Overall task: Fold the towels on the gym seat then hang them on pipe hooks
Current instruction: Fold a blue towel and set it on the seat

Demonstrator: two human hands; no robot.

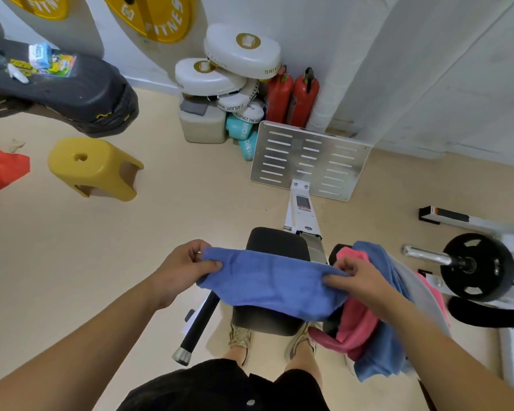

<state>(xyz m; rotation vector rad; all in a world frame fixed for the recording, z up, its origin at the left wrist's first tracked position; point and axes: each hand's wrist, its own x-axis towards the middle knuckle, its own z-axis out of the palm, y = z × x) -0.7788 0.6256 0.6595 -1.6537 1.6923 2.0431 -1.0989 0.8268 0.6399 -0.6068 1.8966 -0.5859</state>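
- One wide-angle view looked from the person's head, forward and steeply down.
- It sat close above the bench (276,243), with floor (190,209) beyond.

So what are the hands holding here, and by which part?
Both hold the blue towel over the black seat: left hand pinches its left end, right hand its right end.

Blue towel (272,284): soft matt terry cloth. Pink towel (357,318): same nap. Seat (275,243): matt black padding. Footplate (310,160) far: slotted, brushed metal. Stool (94,167) left: smooth yellow plastic. Bar (428,256) right: glossy chrome.
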